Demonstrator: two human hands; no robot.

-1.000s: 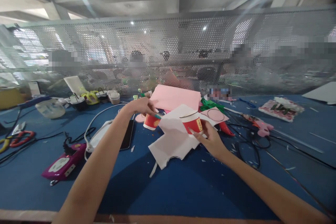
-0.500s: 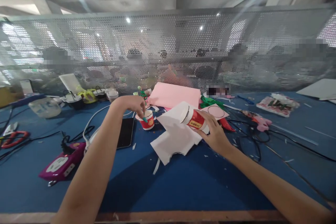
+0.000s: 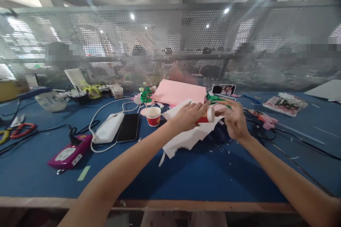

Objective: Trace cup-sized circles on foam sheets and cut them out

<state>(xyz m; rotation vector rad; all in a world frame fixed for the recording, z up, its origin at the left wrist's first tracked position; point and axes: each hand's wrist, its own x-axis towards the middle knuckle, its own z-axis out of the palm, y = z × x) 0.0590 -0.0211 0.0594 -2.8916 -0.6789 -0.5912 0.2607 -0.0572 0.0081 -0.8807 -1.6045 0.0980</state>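
Note:
My left hand [image 3: 188, 115] is wrapped around a red paper cup [image 3: 203, 116] lying sideways above white cut paper [image 3: 183, 141]. The cup's white end points right, toward my right hand [image 3: 236, 120]. That hand's fingers are apart and reach to the white end; whether they touch it is hard to tell. A second red paper cup [image 3: 153, 117], white inside, stands upright on the blue table to the left. Behind it is a small green spiral paper plant [image 3: 146, 95].
Pink paper [image 3: 181, 92] lies behind the white sheet. At left are a black phone [image 3: 128, 127], a white power bank [image 3: 108, 128], a purple power strip [image 3: 69, 152] and red-handled scissors [image 3: 23, 130]. A pink glue gun [image 3: 267, 121] and its cable lie right.
My left hand has left the standing cup and moved right onto the other cup. My right hand has released its grip around that cup and shifted to its white end.

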